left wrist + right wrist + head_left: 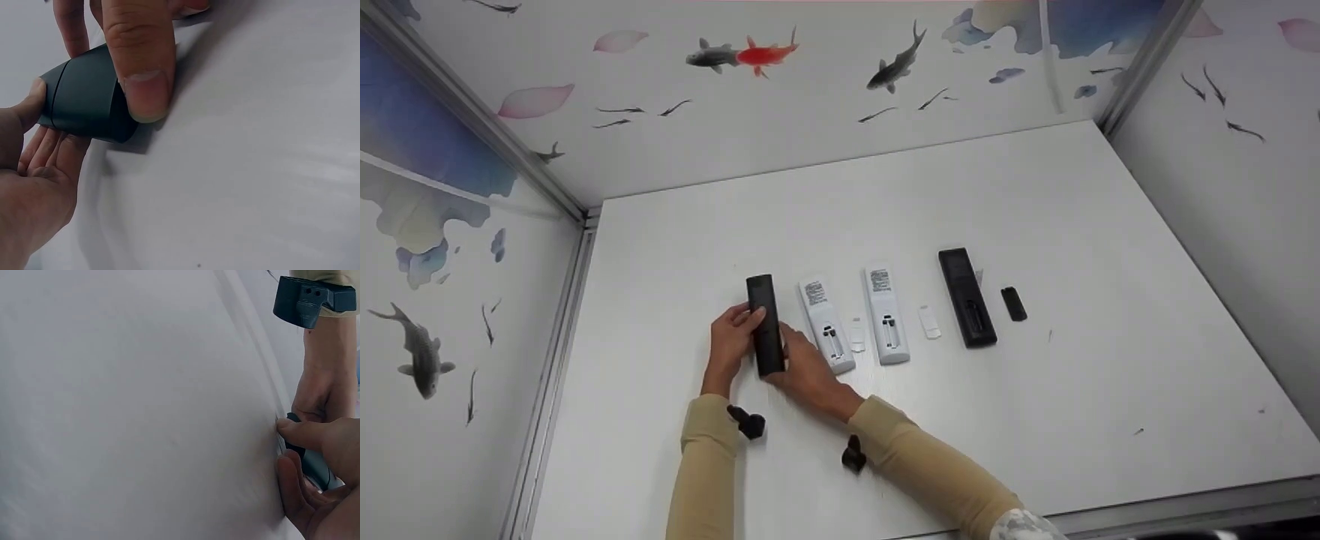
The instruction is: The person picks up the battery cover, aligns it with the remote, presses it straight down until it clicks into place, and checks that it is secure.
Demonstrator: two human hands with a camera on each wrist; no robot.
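Observation:
A black remote control [769, 349] is held between both hands, back side up, over the left part of the table. My left hand [729, 342] grips its left side, with the thumb lying across the back. Around the lower right end, my right hand [812, 377] holds the same remote. The left wrist view shows a seam across the black casing [84, 95], with fingers and thumbs on it. Just right of the hands lies a white remote [817, 304], its battery compartment uncovered; a small white battery cover [857, 335] is beside it.
Further right lie a second white remote [885, 315] with its compartment uncovered, another white cover [930, 322], a black remote [958, 289] with an uncovered compartment and a black cover [1013, 304]. Printed wall panels border the white table [1110, 360].

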